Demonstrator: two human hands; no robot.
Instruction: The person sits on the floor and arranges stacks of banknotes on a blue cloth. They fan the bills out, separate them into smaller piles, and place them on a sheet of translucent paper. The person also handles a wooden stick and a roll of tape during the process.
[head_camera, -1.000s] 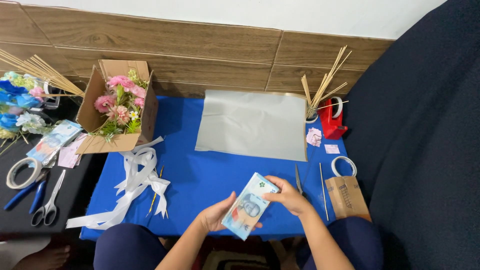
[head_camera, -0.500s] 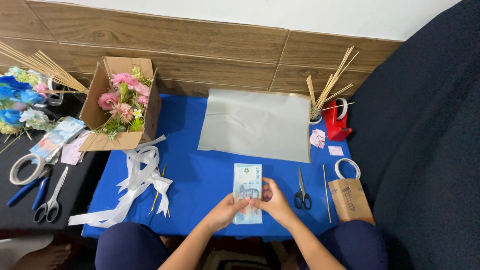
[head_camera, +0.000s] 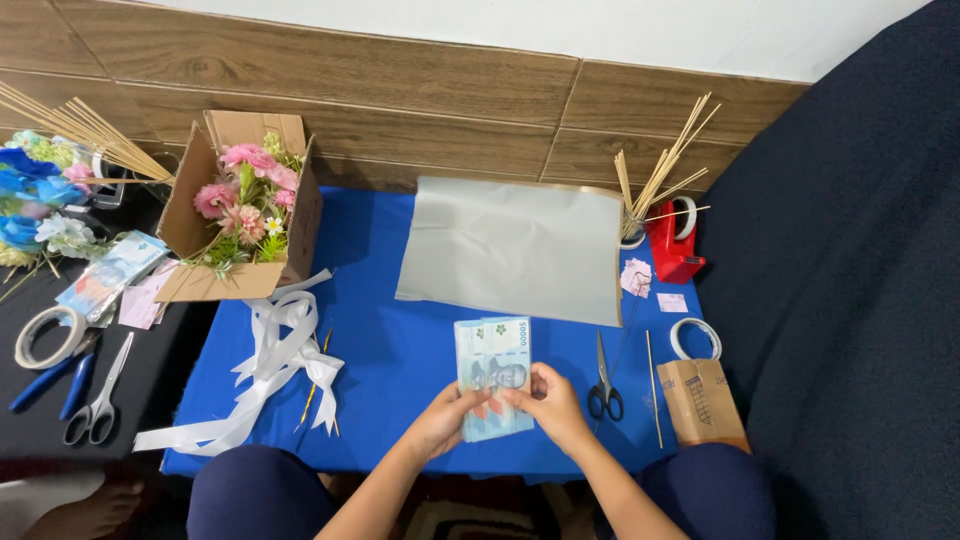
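Note:
A stack of blue-green banknotes (head_camera: 492, 365) stands lengthwise over the near edge of the blue table (head_camera: 390, 340). My left hand (head_camera: 442, 420) grips its lower left corner. My right hand (head_camera: 550, 405) grips its lower right side, thumb on top. A grey sheet of paper (head_camera: 515, 248) lies flat beyond the notes. Black-handled scissors (head_camera: 603, 380) lie just right of my right hand.
A cardboard box of pink flowers (head_camera: 245, 205) stands at the back left, a white ribbon (head_camera: 275, 360) in front of it. Wooden skewers (head_camera: 655, 170), a red tape dispenser (head_camera: 672, 240), a tape roll (head_camera: 694, 338) and a brown box (head_camera: 705, 400) are on the right. Scissors (head_camera: 98, 395) and pliers (head_camera: 50, 380) lie far left.
The banknotes were tilted in my hands a second ago; now they are turned upright, lengthwise, and held lower in front of me. The scissors beside my right hand have come into view.

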